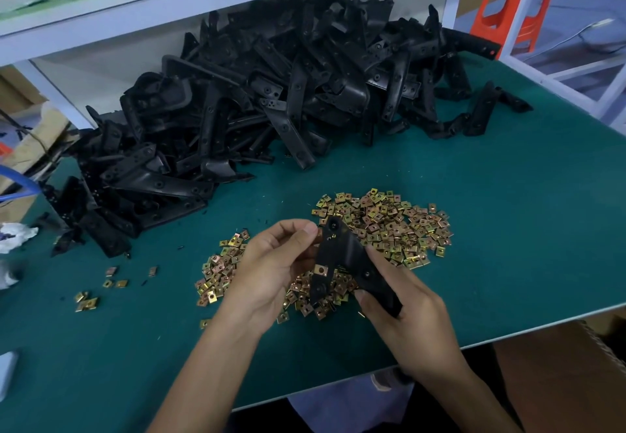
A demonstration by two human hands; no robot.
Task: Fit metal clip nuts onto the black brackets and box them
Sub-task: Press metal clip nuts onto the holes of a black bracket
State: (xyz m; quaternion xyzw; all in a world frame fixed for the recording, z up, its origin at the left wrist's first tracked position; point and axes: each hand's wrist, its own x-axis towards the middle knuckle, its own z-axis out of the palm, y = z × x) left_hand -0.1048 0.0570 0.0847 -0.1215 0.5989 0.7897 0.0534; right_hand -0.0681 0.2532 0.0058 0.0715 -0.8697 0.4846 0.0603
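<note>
A pile of brackets [271, 94] sits at the table's [508, 229] back; nuts [389, 226] spread before it (strays [88, 302] further left), beneath one held bracket [338, 249].

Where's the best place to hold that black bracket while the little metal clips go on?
Probably the long lower arm of the bracket, coming from the right, as the right hand does: a plain stretch to grip, leaving the holed upper ends free for the left hand.

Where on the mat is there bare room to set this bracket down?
Widest bare patch: the green mat right of the clip nut pile, between the bracket heap and the table's front edge. A second lies front-left, between the stray nuts and the left forearm. Crowded: the back and left under the heap, the centre under nuts.
</note>
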